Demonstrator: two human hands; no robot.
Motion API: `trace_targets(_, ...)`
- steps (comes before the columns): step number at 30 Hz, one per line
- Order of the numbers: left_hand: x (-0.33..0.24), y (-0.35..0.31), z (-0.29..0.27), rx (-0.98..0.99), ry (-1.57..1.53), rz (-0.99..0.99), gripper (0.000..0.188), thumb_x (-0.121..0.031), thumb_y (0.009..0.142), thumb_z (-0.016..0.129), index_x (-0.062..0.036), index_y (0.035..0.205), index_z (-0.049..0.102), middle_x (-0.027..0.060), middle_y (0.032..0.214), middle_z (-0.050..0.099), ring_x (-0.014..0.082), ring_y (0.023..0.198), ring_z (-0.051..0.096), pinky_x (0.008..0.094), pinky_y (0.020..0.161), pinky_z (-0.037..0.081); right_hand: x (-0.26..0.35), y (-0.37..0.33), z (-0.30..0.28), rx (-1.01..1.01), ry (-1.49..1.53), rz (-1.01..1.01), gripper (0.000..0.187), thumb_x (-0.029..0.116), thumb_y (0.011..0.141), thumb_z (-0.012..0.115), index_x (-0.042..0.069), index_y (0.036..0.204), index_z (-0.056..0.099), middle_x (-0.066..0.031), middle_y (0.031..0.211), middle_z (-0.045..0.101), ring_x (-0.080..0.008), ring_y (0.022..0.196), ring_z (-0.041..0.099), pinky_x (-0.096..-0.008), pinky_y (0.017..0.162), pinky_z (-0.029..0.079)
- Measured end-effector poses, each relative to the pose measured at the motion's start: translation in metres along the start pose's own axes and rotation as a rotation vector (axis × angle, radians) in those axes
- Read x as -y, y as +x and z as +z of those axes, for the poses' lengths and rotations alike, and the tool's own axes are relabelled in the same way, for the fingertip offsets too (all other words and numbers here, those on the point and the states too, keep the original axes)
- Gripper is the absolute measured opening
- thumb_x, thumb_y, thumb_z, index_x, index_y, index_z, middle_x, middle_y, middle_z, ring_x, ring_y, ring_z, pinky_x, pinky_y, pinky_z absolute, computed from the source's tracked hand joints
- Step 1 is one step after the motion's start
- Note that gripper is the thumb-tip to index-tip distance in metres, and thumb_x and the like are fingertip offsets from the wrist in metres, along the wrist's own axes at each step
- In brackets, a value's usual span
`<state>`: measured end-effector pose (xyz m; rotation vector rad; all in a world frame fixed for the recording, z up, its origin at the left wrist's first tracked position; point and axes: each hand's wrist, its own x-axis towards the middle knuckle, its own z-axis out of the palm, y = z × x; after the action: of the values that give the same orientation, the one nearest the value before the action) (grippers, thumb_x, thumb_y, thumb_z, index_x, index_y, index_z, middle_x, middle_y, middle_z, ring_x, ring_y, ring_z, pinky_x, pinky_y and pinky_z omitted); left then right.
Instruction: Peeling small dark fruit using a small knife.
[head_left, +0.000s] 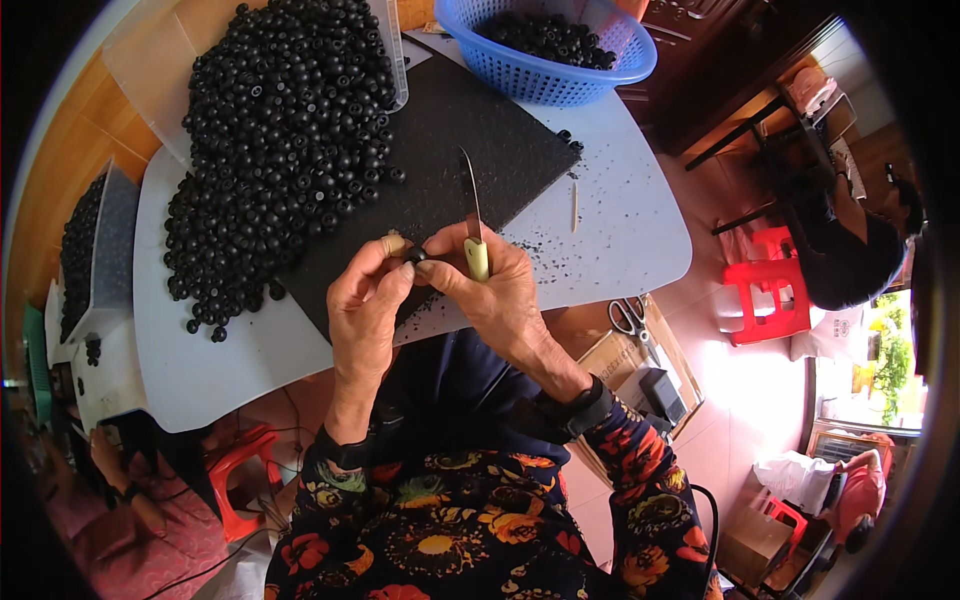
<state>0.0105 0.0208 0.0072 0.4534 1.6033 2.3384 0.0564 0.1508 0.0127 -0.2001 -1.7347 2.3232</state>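
My left hand (362, 300) pinches a small black round piece (415, 256) between thumb and finger, above the near edge of a dark mat (480, 120). One of its fingertips has a pale wrap. My right hand (500, 290) grips a small knife (477, 259) by its yellow-green handle, the blade pointing away from me. The right thumb touches the same piece. To the left, a big heap of similar black pieces (290, 140), several with holes, spills from a clear tub (140, 70) onto the mat and table.
A blue perforated basket (550, 88) with black pieces stands at the far edge of the pale table (640, 220). Dark crumbs and a thin stick (575, 207) lie right. Scissors (632, 318) rest on cardboard below. Red stools (765, 285) and other people (850, 240) are around.
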Motion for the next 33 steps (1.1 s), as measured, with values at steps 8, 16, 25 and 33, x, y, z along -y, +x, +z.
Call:
trace_targets(8, -0.003, 0.001, -0.003, 0.040, -0.024, -0.083, 0.022, 0.000, 0.085, 0.056, 0.0045, 0.106, 0.056, 0.0008, 0.092, 0.053, 0.0055, 0.082, 0.051, 0.0208, 0.078, 0.046, -0.002, -0.006, 0.003, -0.001, 0.075, -0.002, 0.013, 0.004, 0.087, 0.061, 0.001, 0.099, 0.059, -0.0039, 0.084, 0.063, -0.0090, 0.078, 0.060, -0.0224, 0.070, 0.050)
trace_targets(16, 0.001, 0.000, -0.005, 0.101, 0.105, 0.004, 0.025, 0.006, 0.082, 0.054, 0.0032, 0.107, 0.056, 0.0002, 0.092, 0.053, 0.0055, 0.084, 0.049, 0.0192, 0.077, 0.043, 0.008, -0.006, 0.004, -0.019, -0.007, 0.149, 0.014, 0.018, 0.090, 0.061, 0.004, 0.093, 0.060, 0.0023, 0.064, 0.054, -0.0039, 0.054, 0.046, -0.0183, 0.046, 0.036)
trace_targets(25, 0.000, -0.003, -0.001, 0.059, -0.027, 0.007, 0.023, 0.003, 0.082, 0.055, 0.0017, 0.105, 0.057, 0.0020, 0.095, 0.056, 0.0083, 0.086, 0.052, 0.0236, 0.082, 0.043, 0.011, -0.005, -0.009, -0.001, -0.158, 0.171, 0.017, 0.020, 0.091, 0.059, 0.002, 0.090, 0.058, -0.0012, 0.064, 0.054, -0.0069, 0.055, 0.049, -0.0237, 0.048, 0.040)
trace_targets(33, 0.002, 0.001, -0.009, 0.035, -0.107, -0.031, 0.022, -0.001, 0.083, 0.058, 0.0002, 0.104, 0.059, 0.0047, 0.096, 0.058, 0.0113, 0.090, 0.055, 0.0262, 0.087, 0.043, 0.022, -0.013, -0.008, 0.110, -0.969, -0.303, 0.013, 0.013, 0.085, 0.058, 0.006, 0.085, 0.048, -0.0092, 0.067, 0.058, -0.0319, 0.058, 0.059, -0.0380, 0.048, 0.045)
